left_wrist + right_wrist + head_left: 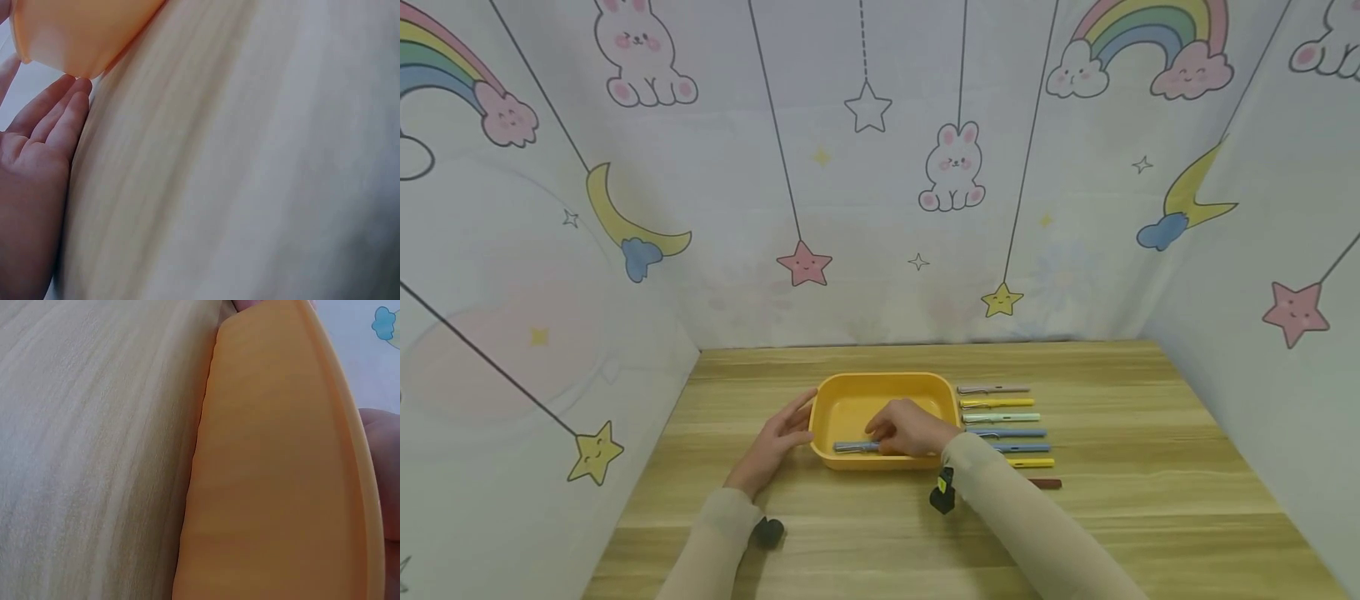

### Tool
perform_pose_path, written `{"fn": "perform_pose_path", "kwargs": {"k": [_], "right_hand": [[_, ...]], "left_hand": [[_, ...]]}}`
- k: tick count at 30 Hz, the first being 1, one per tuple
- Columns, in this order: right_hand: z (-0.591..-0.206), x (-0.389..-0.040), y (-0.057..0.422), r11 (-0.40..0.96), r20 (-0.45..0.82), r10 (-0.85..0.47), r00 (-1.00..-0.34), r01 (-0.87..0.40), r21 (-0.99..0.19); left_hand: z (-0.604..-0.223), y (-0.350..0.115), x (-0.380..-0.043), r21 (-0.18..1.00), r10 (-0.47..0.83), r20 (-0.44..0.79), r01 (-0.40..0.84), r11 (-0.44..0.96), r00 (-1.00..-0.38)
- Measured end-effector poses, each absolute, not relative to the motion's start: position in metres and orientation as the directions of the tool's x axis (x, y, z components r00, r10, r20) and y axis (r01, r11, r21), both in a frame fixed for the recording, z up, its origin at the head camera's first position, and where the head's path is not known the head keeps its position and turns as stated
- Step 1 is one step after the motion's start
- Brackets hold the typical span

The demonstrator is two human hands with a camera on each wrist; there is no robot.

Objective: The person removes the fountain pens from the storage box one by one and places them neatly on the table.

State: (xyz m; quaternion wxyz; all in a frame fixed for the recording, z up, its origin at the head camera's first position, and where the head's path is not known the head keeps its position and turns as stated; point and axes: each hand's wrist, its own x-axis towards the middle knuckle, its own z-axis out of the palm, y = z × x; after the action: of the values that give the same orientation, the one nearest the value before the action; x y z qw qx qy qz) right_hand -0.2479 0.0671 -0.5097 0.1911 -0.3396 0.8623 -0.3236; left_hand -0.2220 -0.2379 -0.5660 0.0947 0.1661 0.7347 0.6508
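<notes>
A yellow plastic box (887, 381) sits on the table, open at the top. My left hand (775, 446) rests at its left end, fingers fairly straight, fingertips touching the wall; the left wrist view shows these fingers (65, 119) against the box (87, 37). Inside the box, my right hand (913, 427) pinches a blue pen (855, 447) that lies low along the near wall. The hand covers the pen's right part. In the right wrist view the box's outer wall (281, 462) hides most of the right hand (384, 469).
Right of the box lies a column of several pens: a greyish one (996, 389), a yellow one (1000, 403), a mint one (1003, 417), blue ones (1011, 433), another yellow pen (1033, 462) and a dark red one (1047, 483). The right forearm partly covers the nearer ones.
</notes>
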Motion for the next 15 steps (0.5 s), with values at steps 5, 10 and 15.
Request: {"fn": "perform_pose_path", "kwargs": {"k": [5,10,15], "right_hand": [[-0.5064,-0.2460,0.0677,0.566,-0.127,-0.708,-0.695,-0.451,-0.691],[-0.5070,-0.2456,0.0684,0.567,-0.112,-0.712,-0.693,-0.475,-0.673],[-0.5105,-0.2484,0.0694,0.574,-0.092,-0.710,-0.698,-0.498,-0.650]], "left_hand": [[-0.5672,-0.2380,-0.2229,0.987,0.373,0.085,0.130,0.098,-0.924],[-0.5682,-0.2385,-0.2233,0.986,0.375,0.090,0.135,0.097,-0.923],[-0.5663,-0.2385,-0.2220,0.987,0.376,0.086,0.130,0.094,-0.923]]}}
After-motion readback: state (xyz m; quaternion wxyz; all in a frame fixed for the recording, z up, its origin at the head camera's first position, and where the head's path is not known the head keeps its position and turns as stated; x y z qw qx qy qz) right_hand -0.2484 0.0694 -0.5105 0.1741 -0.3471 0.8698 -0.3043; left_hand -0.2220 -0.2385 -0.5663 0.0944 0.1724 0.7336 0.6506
